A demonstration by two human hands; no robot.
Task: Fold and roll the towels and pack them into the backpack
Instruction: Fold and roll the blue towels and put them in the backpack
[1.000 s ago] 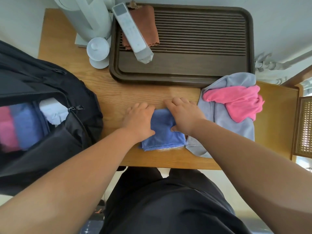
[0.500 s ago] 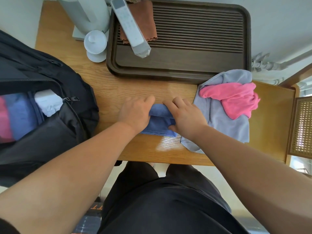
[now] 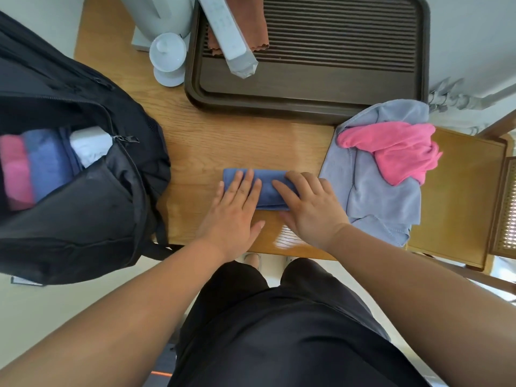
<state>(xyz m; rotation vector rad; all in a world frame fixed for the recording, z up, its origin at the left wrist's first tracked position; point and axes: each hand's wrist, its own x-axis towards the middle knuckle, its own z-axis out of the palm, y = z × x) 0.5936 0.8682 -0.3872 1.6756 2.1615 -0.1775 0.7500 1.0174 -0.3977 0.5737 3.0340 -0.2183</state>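
1. Left hand (image 3: 233, 202): flat, fingers straight and close together, pressing on the left half of the blue towel (image 3: 268, 188); nothing grasped.
2. Right hand (image 3: 310, 208): flat, fingers extended, pressing on the towel's right half; nothing grasped.
3. Blue towel: a compact bundle, tight roll or narrow fold not distinguishable. It lies on the table (image 3: 223, 141) near its front edge, apart from the backpack (image 3: 83, 219), with its right end near the grey towel (image 3: 371, 196).
4. Step, as judged: firming the roll. Recommended: equal pressure from both palms, so the ends stay level, with the loose edge kept underneath.
5. Orientation: the long axis runs left to right, parallel to the table's near edge. One end points toward the backpack, the other toward the grey towel.
6. Backpack: unzipped, coloured bundles inside.
7. Pink towel (image 3: 396, 155): crumpled on the grey towel, unfolded.
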